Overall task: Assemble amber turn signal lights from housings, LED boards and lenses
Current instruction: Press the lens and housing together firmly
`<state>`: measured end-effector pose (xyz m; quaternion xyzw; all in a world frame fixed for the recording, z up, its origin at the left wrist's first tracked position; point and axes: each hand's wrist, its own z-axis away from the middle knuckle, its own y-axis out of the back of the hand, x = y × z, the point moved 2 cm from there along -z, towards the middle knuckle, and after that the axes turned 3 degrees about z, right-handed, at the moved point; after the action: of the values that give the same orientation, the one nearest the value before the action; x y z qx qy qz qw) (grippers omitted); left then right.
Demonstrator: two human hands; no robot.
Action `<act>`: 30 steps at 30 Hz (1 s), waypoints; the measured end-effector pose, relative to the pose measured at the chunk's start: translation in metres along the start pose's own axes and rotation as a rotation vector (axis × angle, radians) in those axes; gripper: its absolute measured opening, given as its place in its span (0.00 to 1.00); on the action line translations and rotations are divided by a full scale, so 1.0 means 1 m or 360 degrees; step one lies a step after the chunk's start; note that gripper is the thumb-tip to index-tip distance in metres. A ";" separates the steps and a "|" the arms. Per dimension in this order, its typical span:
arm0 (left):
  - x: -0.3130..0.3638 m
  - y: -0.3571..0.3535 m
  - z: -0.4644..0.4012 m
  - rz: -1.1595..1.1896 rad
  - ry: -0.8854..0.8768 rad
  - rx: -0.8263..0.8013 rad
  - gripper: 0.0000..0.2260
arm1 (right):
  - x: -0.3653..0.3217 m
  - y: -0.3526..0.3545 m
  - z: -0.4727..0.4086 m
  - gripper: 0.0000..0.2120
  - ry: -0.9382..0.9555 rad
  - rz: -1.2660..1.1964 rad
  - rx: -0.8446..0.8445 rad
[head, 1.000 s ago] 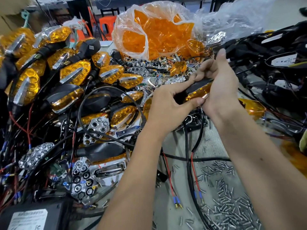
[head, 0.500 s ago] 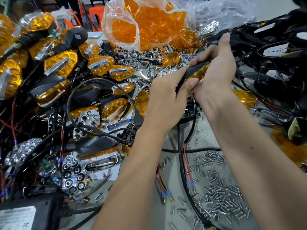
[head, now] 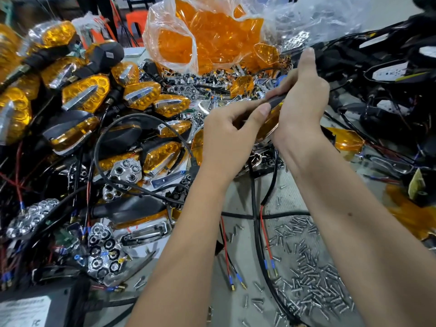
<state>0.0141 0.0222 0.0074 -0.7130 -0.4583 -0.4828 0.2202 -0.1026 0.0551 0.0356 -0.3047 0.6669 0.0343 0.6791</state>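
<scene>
1. Clearly both hands are on one light (head: pixel 274 109), held up over the table (head: pixel 238 208) between the pile of parts and the person.
2. Left hand (head: pixel 226 138) curls round the near end, thumb pressed flat along the black housing edge; right hand (head: pixel 302 105) wraps the far end, with one finger stretched out straight past it.
3. Long axis runs from lower left to upper right, with the amber lens (head: pixel 271 121) on the underside toward the person and the dark housing on top. Each hand covers one end, so neither is nearer (the middle alone shows).
4. My guess is that lens and housing are being pressed together; whether the seam has closed is hidden by the fingers.
5. Two black cables (head: pixel 253 199) hang down from under the hands; their red and black leads end in blue-sleeved terminals near the screws (head: pixel 313 274).
6. Counts: one light in hand; roughly a dozen finished lights (head: pixel 87 93) stacked at left; one clear bag (head: pixel 207 36) of loose lenses, too many to count; screws likewise, a loose heap at lower right; several chrome reflectors (head: pixel 103 251) at lower left.
7. Next comes a screw, probably, and the right hand lies closer to that heap.
</scene>
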 end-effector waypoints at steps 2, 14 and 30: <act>-0.001 0.004 -0.004 0.0055 0.0100 -0.0066 0.07 | 0.001 -0.001 -0.002 0.32 -0.0040 0.0039 -0.0105; 0.001 0.013 -0.008 0.0358 0.0458 -0.0572 0.04 | 0.006 0.003 -0.011 0.32 -0.0220 0.0348 -0.0175; -0.015 0.028 -0.011 0.0398 0.0533 -0.0005 0.04 | 0.014 0.001 -0.004 0.08 0.0156 0.0620 -0.0896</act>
<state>0.0311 -0.0063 0.0027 -0.6744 -0.3224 -0.5642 0.3505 -0.1053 0.0485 0.0225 -0.3483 0.7088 0.3312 0.5163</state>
